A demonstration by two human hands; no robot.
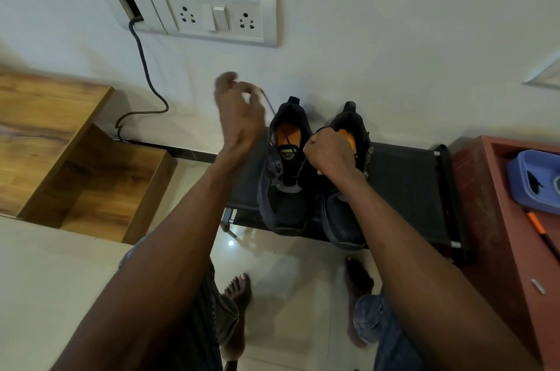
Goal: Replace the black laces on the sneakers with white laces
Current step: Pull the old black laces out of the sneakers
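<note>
Wall plate (pixel 212 17): white, fixed to the wall; two sockets and one switch are seen.
Cable (pixel 142 67): dark, led from the opening left of the plate down towards the floor.
Wooden unit (pixel 45 128): brown, stepped, set against the wall at left.
Rack (pixel 409 188): black fabric on a metal frame, placed by the wall.
Red shelf (pixel 491 219): at right; a blue tub (pixel 527 179) and an orange-tipped pen (pixel 542 234) are held.
Floor (pixel 288 264): glossy pale tiles.

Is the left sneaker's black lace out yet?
Not fully: the left hand pulls a black lace up, which still runs into the left sneaker.
</note>
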